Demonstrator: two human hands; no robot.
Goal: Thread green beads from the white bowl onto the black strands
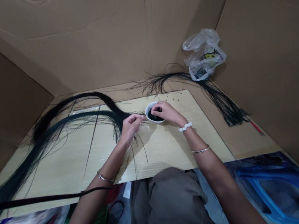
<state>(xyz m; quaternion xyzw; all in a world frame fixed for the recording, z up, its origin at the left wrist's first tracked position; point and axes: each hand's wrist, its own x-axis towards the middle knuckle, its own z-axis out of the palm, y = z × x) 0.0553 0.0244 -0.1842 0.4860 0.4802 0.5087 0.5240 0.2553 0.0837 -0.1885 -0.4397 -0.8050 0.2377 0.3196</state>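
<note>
A small white bowl holding a dark, glossy mass of small contents sits on the pale board. My right hand is over it, fingertips bent together down at the dark contents; what they grip is hidden. Just left of the bowl, my left hand is closed in a pinch, thumb against forefinger, and anything between them is too fine to make out. Long black strands and dark green strands run from the left across the board and end beside and behind my left hand. A few loose strands stick out below it.
Cardboard walls enclose the board at the back and sides. Another strand bundle, a clear plastic bag and a red thin tool lie at the back right. A blue plastic frame stands lower right. A dark cord crosses the lower left.
</note>
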